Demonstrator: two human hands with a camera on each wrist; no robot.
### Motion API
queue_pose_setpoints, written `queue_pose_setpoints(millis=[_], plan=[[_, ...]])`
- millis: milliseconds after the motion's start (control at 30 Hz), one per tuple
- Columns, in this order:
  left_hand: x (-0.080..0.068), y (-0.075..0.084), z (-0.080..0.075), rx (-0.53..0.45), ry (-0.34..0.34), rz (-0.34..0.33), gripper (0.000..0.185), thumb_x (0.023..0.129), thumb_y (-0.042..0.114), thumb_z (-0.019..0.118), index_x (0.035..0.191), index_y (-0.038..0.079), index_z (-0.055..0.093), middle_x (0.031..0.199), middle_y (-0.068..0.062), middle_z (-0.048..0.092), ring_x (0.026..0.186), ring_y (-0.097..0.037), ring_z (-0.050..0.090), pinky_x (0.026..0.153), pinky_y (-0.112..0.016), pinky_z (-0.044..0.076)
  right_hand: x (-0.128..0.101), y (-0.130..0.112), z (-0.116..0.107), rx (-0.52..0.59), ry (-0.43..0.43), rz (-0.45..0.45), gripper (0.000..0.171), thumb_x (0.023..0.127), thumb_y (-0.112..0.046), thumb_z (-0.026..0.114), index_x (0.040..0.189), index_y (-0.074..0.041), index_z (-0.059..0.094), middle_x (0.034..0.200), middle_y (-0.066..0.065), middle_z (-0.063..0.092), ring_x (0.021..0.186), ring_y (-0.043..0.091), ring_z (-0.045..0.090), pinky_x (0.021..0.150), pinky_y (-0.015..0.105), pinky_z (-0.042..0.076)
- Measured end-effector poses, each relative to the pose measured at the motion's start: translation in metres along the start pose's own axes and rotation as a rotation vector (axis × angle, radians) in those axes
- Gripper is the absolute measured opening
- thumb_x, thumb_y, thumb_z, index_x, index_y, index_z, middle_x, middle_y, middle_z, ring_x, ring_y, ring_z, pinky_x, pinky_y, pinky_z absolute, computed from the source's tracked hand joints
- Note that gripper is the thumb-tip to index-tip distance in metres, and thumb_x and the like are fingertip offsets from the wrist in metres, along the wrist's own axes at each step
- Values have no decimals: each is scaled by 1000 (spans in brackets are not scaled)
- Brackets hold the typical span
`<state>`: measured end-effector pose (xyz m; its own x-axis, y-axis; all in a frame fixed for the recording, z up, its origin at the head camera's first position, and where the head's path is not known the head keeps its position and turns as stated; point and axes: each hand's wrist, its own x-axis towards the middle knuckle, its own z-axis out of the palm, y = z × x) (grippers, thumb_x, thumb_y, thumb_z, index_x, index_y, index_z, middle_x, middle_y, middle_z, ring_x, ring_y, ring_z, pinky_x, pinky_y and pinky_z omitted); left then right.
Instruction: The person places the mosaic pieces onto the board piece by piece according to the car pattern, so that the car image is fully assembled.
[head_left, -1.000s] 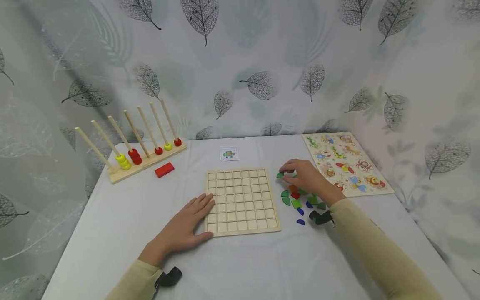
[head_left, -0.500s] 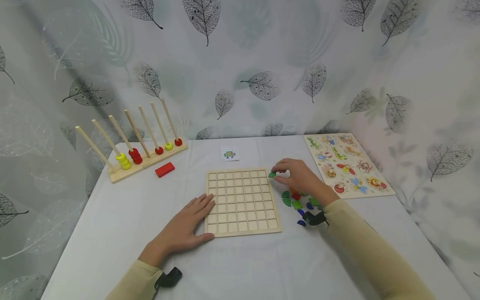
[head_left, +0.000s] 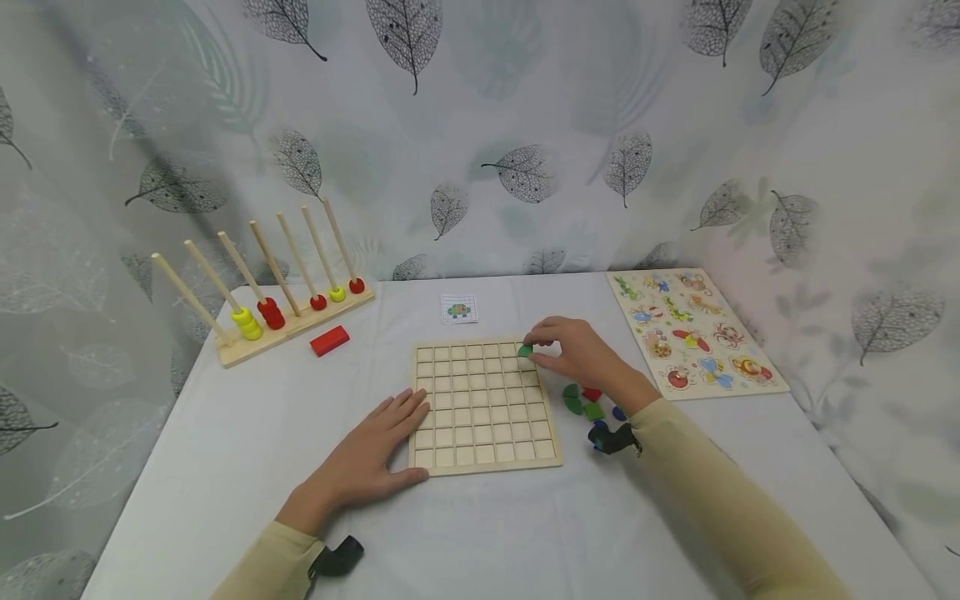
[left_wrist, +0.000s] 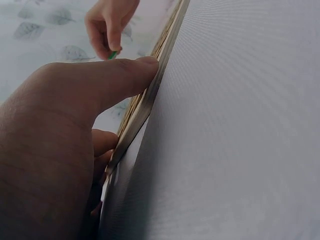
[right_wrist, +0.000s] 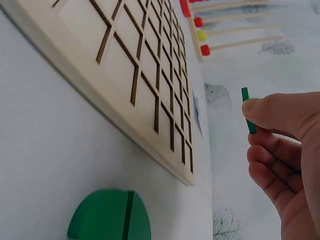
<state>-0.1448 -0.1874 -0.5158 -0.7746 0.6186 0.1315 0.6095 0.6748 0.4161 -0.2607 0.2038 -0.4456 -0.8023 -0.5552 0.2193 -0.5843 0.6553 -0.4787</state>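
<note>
A square wooden grid board with small square recesses lies on the white table. My left hand rests at its left edge, fingers straight; in the left wrist view the thumb lies along the board's side. Between thumb and fingers my right hand pinches a green quarter-circle piece, held over the board's far right corner. In the right wrist view that green piece appears edge-on, apart from the board. Two more green quarter-circles lie side by side right of the board.
Near the right forearm lie a red piece, a light green square and blue pieces, partly hidden. Behind the board is a small pattern card. A peg abacus and red block stand left; an animal puzzle board lies right.
My right hand has moved left with the green quarter-circle, from beside the loose pieces to over the board's far right corner. My left hand has stayed in place.
</note>
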Motion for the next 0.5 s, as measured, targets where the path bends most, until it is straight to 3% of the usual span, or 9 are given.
queue_pose_setpoints(millis=[333,500], plan=[[-2,0,-1,-7,2,2,97,97,66,68,169,8,39,178,-4,27,165,-26,20,133,-48,20,13,-14,10,28,-26,-68,23,98,-14,83,120,-9,81,121,5,74,104,29,70,83,47,61],[0,0,0,3,1,2,97,97,67,67,169,9,39,178,-4,28,165,-26,20,133,-48,21,18,-20,15,12,-40,-80,23,99,-16,83,120,-8,81,121,4,74,104,24,69,82,41,61]])
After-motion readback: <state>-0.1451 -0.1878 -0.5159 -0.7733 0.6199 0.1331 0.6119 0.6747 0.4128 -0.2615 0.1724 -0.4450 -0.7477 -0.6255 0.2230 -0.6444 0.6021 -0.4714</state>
